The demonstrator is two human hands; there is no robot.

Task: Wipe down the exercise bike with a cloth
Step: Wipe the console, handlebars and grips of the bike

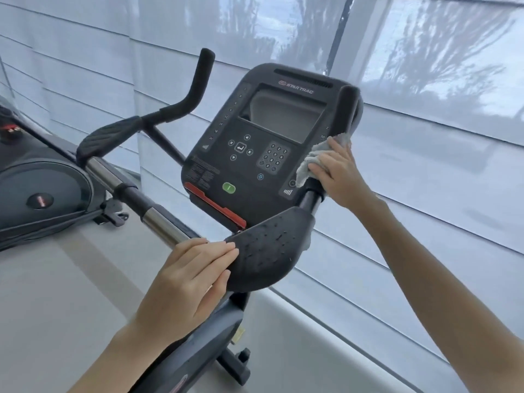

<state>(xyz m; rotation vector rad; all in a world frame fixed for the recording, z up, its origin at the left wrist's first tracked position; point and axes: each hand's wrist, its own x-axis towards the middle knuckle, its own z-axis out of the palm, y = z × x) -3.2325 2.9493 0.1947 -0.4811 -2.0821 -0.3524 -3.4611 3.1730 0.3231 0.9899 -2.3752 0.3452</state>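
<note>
The exercise bike's black console [255, 143] with a screen and keypad stands in the middle of the view, tilted toward me. My right hand [337, 174] grips a grey cloth [312, 158] against the right handlebar [347, 109], just beside the console's right edge. My left hand [187, 276] rests with straight fingers on the near black elbow pad [272, 251], whose surface shows small specks. The left handlebar [198, 80] and the far elbow pad [110, 134] stand free.
A chrome and black crossbar [136, 194] runs from the far pad toward my left hand. Another machine with a round black housing [42, 191] sits on the floor at the left. A sheer blind [425, 137] covers the window right behind the bike.
</note>
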